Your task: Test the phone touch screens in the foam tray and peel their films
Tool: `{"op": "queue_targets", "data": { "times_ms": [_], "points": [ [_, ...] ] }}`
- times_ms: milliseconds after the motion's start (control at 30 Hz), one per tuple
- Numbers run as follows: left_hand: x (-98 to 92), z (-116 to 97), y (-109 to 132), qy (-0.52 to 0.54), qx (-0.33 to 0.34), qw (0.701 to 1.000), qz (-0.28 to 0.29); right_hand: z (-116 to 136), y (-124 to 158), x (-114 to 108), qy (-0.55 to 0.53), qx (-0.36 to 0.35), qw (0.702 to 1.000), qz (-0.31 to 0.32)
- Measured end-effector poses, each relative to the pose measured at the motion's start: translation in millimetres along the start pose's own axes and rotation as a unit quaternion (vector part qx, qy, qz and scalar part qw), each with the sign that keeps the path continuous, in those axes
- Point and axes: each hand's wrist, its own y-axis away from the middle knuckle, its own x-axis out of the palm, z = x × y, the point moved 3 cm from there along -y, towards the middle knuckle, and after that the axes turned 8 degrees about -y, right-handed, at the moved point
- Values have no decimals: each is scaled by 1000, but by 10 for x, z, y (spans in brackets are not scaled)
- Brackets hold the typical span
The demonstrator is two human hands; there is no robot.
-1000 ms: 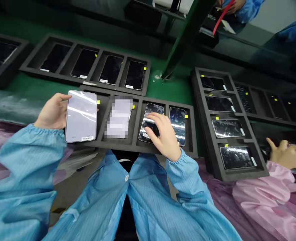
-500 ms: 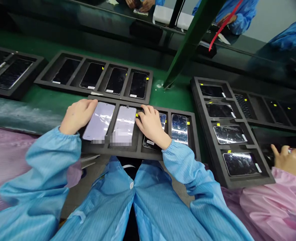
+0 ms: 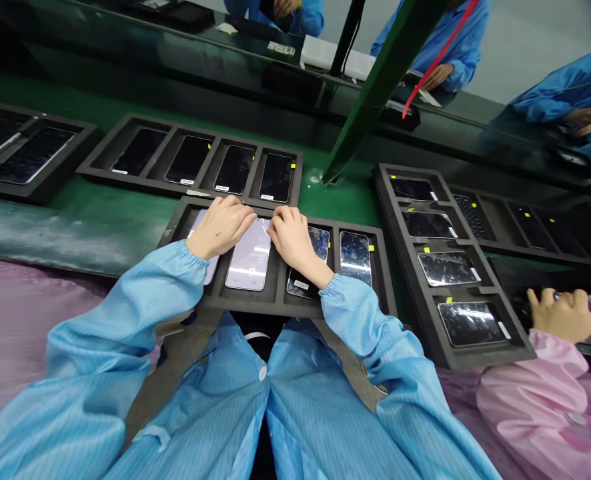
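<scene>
A dark foam tray (image 3: 255, 304) lies in front of me with several phones in its compartments. My left hand (image 3: 221, 227) reaches over the leftmost phone (image 3: 212, 271), fingers bent together at the upper edge of the second phone (image 3: 248, 263), which shows a pale lavender face. My right hand (image 3: 294, 241) is closed at that phone's upper right corner, partly covering the third phone (image 3: 320, 241). What the fingertips pinch is hidden. The fourth phone (image 3: 355, 255), dark and reflective with a yellow tab, lies at the right end.
Another phone tray (image 3: 150, 181) lies behind, one more at far left (image 3: 50, 190). To the right, a slanted tray (image 3: 455, 357) holds phones beside a co-worker's hand (image 3: 563, 317). A green post (image 3: 370, 100) rises behind; people in blue work across the bench.
My left hand has moved right, from the leftmost phone to the top of the second one. My right hand has shifted slightly and stays by that phone's corner. The view has tilted a little.
</scene>
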Motion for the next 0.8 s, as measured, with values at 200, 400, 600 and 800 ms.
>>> {"op": "queue_targets", "data": {
  "times_ms": [200, 400, 600, 800],
  "points": [
    [67, 36, -10, -46, 13, 999, -17, 40, 66, 22, -48, 2, 999, -6],
    [96, 40, 12, -42, -10, 999, -15, -59, 28, 126, -107, 6, 994, -21],
    [89, 139, 10, 3, -48, 999, -10, -150, 11, 116, -183, -10, 983, -31],
    [79, 130, 3, 105, -78, 991, 21, -113, 92, 14, -220, -40, 973, -51]
  ]
}}
